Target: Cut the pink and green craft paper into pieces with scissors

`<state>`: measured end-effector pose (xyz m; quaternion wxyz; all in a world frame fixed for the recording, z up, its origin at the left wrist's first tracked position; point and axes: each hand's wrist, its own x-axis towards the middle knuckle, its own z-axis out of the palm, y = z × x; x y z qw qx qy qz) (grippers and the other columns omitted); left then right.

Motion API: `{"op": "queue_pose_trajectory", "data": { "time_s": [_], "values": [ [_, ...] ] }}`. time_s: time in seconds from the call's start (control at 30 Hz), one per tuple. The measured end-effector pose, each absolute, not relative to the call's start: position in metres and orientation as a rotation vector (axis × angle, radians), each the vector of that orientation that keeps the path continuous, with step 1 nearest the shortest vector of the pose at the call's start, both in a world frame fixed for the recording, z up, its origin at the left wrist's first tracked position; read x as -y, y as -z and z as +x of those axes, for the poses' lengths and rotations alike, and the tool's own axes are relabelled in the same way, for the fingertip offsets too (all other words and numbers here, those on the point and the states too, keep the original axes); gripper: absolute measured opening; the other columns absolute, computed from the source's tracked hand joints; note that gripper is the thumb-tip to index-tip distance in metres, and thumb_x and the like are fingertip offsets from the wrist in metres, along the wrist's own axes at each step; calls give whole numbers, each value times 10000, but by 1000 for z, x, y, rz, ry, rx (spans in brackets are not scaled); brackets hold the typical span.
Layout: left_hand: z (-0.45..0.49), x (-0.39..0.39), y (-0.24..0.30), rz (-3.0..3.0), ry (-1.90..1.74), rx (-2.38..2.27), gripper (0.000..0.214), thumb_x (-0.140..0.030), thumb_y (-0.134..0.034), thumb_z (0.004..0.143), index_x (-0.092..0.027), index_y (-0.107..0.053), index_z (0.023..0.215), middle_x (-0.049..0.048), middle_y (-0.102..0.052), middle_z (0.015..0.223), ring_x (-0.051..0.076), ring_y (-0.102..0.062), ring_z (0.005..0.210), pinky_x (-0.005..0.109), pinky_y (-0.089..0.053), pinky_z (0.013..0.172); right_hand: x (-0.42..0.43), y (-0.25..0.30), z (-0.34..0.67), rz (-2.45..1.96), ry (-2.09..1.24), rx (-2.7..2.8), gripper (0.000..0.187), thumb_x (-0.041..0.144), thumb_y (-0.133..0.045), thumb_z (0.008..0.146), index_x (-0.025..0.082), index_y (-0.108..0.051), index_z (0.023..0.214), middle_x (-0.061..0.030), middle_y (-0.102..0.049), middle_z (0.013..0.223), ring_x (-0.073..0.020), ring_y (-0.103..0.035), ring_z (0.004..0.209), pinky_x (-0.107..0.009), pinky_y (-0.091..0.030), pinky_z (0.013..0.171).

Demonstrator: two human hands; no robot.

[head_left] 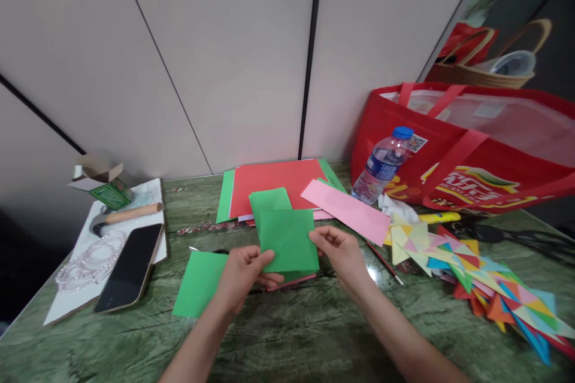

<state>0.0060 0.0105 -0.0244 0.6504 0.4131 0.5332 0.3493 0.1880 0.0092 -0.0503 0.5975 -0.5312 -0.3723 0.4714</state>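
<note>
A green paper square [287, 239] is held up just above the green marbled table [314, 329]. My left hand [245, 272] pinches its lower left edge, thumb on top. My right hand [339, 251] pinches its right edge. Both hands are closed on the sheet. Another green sheet [197, 284] lies flat to the left of my left hand. A smaller green piece [269, 198] sits behind the held square, on a stack of red and green paper [278, 179]. A pink strip [345, 210] lies to the right of the stack.
A phone [130, 266], bead bracelets [90, 260] and a hammer [126, 215] rest on a white sheet at the left, by a small box [103, 185]. A water bottle [381, 164] and red bag [471, 149] stand at the right. Colourful folded paper shapes [485, 287] lie beside them.
</note>
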Motion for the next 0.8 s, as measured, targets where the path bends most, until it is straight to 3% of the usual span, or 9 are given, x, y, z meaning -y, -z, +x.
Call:
{"op": "queue_pose_trajectory", "data": {
  "time_s": [0.2,0.37,0.53,0.8],
  "values": [
    [8,-9,24,974,-807,-1235,347,-426,-696,585,-169,-463,570,35,-627,432,226,-648,457,290,-498,429,-9,50,188,-1232,-1095,876,261,404,-728,580,163,-648,638,4,-588,565,-108,-464,494,-222,-377,450],
    [7,-9,22,1020,-834,-1171,349,-435,-695,596,-166,-479,548,-24,-570,462,184,-621,474,296,-490,495,-10,51,191,-1228,-1078,876,260,410,-721,590,167,-642,638,10,-575,556,-102,-447,482,-216,-368,433],
    [2,-11,25,1155,-931,-1246,386,-495,-669,610,-143,-551,506,-21,-538,483,142,-521,524,225,-373,465,-8,50,189,-1235,-1106,975,270,427,-707,608,168,-632,620,29,-523,514,-94,-408,461,-218,-348,428],
    [1,-12,32,1165,-1004,-1267,420,-523,-667,595,-139,-555,468,-42,-436,423,92,-377,453,209,-277,430,-6,48,185,-1235,-1127,967,279,435,-707,605,168,-626,618,40,-499,496,-96,-401,465,-217,-343,432]
  ]
}}
